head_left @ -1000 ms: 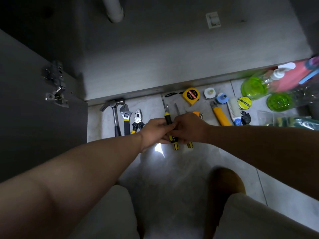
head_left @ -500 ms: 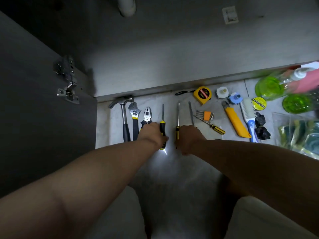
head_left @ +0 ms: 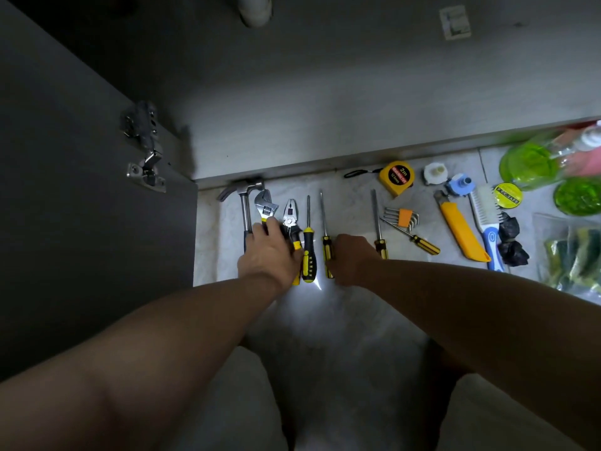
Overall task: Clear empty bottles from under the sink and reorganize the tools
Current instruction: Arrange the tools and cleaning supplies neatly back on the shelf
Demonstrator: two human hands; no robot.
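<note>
Tools lie in a row on the pale floor in front of the open sink cabinet (head_left: pixel 325 125). From the left they are a hammer (head_left: pixel 244 203), an adjustable wrench (head_left: pixel 266 205), pliers (head_left: pixel 290 216), a thick black-and-yellow screwdriver (head_left: pixel 309 252), a thin screwdriver (head_left: pixel 326 242) and another thin screwdriver (head_left: pixel 377 222). My left hand (head_left: pixel 270 255) lies over the handles of the hammer, wrench and pliers, fingertips stretched forward. My right hand (head_left: pixel 353 258) sits between the two thin screwdrivers, against the left one's handle; its fingers are hidden. Green bottles (head_left: pixel 533 164) lie at the far right.
Further right lie a yellow tape measure (head_left: pixel 396 177), hex keys (head_left: pixel 403 218), a small screwdriver (head_left: pixel 419 242), a yellow utility knife (head_left: pixel 461 232), a brush (head_left: pixel 486 222), a tape roll (head_left: pixel 507 195) and a bag of sponges (head_left: pixel 572 255). The open cabinet door (head_left: pixel 81 206) stands at the left. A drain pipe (head_left: pixel 255 8) hangs above.
My hands have come apart. The thick screwdriver and the nearer thin one have slid left toward the pliers, and my left hand has moved onto the wrench and pliers handles.
</note>
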